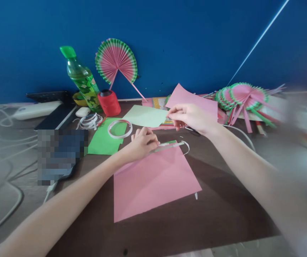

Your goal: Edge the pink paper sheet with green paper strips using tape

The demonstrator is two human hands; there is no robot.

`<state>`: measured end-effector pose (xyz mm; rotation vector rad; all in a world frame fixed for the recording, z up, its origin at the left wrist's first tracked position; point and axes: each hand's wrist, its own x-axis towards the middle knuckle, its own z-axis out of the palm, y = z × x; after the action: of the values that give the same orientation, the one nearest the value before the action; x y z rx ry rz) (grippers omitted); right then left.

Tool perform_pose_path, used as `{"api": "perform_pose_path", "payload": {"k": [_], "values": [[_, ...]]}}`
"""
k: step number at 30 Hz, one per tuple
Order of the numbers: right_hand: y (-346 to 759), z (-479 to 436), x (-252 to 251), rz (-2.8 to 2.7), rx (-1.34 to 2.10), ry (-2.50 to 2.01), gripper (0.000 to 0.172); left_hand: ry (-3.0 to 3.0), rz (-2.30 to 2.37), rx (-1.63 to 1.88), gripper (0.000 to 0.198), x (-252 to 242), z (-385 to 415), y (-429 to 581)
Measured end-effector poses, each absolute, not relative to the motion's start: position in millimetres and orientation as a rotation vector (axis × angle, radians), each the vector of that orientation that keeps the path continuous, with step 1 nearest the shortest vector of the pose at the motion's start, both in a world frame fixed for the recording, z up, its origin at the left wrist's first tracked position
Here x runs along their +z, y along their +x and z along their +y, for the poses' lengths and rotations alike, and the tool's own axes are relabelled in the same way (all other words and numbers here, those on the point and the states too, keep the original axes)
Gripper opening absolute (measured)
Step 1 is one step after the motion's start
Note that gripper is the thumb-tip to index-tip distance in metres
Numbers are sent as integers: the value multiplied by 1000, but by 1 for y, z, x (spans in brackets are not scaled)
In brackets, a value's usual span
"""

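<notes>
A pink paper sheet (155,182) lies flat on the dark table. Along its upper edge runs a white tape strip (169,145), its narrow backing curling up in a loop at the right end. My left hand (144,143) is closed, fingers bent, at that upper edge where the strip begins. Above and right of the sheet, my right hand (187,117) is raised with thumb and fingers pinched together. Whatever sits in the pinch is too small to name. Behind its fingertips lies a pale green paper (146,116).
A tape roll (120,129) rests on bright green paper (103,142). Further left are a green bottle (82,80), a red cup-like object (109,103), cables and a blurred dark device (62,157). Pleated pink-green fans (116,59) stand against the blue wall and lie at the right.
</notes>
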<state>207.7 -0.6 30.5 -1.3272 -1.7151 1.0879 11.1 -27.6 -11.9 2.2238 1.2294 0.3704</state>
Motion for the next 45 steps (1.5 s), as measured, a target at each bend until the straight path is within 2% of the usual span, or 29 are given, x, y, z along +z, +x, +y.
{"api": "perform_pose_path", "payload": {"k": [9, 24, 36, 45], "values": [[214, 4, 23, -2088, 1117, -1463, 12, 2279, 1329, 285, 25, -28, -26, 22], [214, 6, 22, -2299, 1067, -1577, 11, 2389, 1353, 338, 26, -40, -25, 23], [214, 9, 11, -2384, 1469, -1527, 10, 2238, 1301, 195, 24, -19, -23, 20], [215, 11, 3, -2402, 1477, -1509, 9, 2175, 1298, 104, 21, -5, -19, 5]]}}
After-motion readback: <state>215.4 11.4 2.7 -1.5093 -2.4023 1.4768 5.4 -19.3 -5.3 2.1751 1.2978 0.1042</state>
